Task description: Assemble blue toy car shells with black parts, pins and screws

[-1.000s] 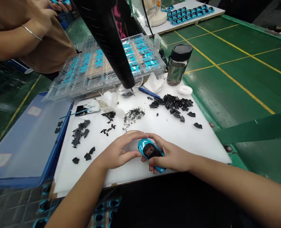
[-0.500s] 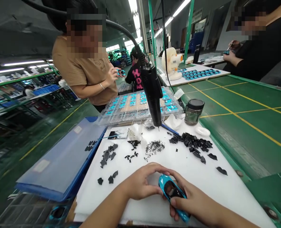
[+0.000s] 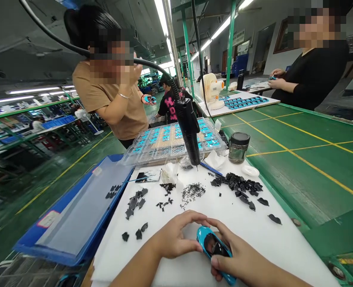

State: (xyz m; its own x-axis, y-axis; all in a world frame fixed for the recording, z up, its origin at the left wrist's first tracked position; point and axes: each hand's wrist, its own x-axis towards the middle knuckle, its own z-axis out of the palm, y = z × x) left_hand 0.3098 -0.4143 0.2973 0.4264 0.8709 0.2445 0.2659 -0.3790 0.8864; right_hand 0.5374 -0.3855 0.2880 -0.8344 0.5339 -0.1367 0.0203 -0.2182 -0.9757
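Observation:
A glossy blue toy car (image 3: 214, 244) with a dark cabin is tilted above the white work mat, low in the head view. My right hand (image 3: 239, 249) is closed around its rear half, thumb on top and fingers beneath. My left hand (image 3: 175, 235) curves about the other end, thumb against the side of the car and index finger meeting the right one. Beyond my hands lies a pile of tiny dark screws (image 3: 193, 191). Above it hangs a black electric screwdriver (image 3: 190, 127). Dark curved parts (image 3: 239, 184) are heaped on the right.
At left stands a blue bin (image 3: 71, 257). Clear trays (image 3: 173, 139) of blue parts stand behind the mat, with a glass jar (image 3: 238, 147) at their right. Farther back are a fan (image 3: 212, 91) and rows of blue cars (image 3: 245, 102). Co-workers are behind and at right.
The view has shifted slightly. My hands keep the same hold on the toy car. The co-worker in brown has raised one hand toward their face, the other holding a blue piece.

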